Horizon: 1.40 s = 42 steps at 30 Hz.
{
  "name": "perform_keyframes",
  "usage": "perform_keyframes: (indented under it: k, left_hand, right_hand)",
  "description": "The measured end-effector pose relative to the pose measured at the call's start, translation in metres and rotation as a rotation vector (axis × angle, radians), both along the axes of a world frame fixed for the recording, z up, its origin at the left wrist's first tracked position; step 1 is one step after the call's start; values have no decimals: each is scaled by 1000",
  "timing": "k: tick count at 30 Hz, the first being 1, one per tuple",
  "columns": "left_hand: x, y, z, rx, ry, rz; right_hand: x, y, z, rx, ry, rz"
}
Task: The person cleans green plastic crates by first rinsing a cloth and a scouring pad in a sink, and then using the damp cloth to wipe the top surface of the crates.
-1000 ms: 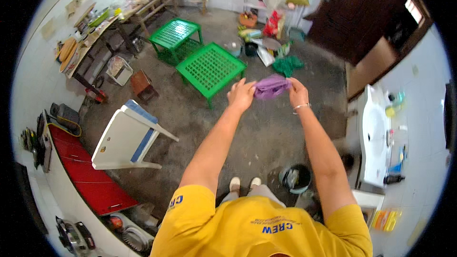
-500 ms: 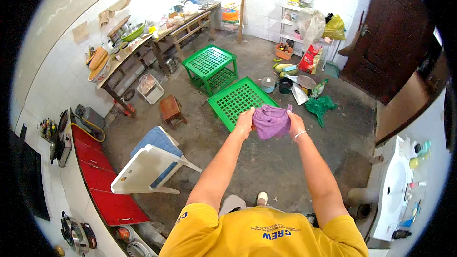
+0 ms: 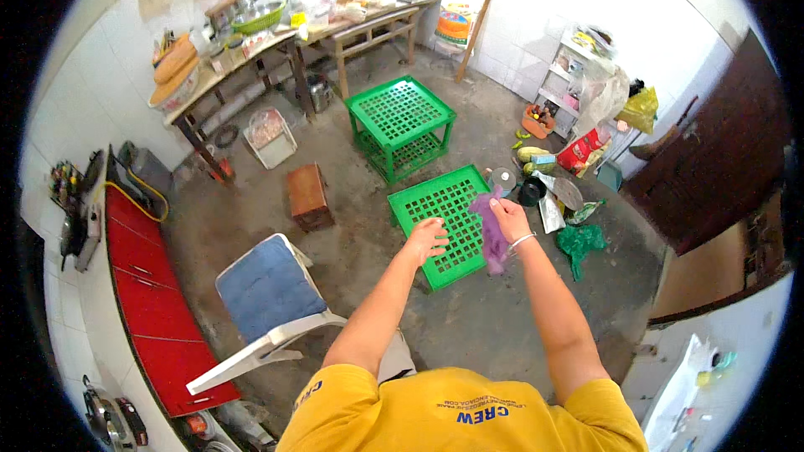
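The purple cloth looks soft, thin and light, so it will flop and bend any way you move it. It is not slippery or easy to break. Take it by its top edge. Your right hand pinches that top edge now, and the cloth hangs down from your fingers, up in the air over the flat green crate. Your left hand is just beside it, not touching, with its fingers loosely spread.
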<state>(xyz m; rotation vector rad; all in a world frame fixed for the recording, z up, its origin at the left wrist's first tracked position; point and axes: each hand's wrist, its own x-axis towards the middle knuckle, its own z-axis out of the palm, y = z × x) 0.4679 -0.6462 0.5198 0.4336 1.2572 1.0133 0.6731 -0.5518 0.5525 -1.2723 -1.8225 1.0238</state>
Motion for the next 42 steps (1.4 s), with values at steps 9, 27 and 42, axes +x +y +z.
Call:
perform_keyframes:
  k: [9, 27, 42]
  left_hand:
    - [-131, 115, 7, 189, -714, 374]
    - [-286, 322, 29, 297, -48, -12]
    - [-383, 593, -46, 187, 902, -686]
  right_hand:
    - [-173, 37, 39, -392, -1, 681]
    - [-367, 242, -9, -1279, 1070, 309]
    - [-425, 497, -110, -785, 932, -828]
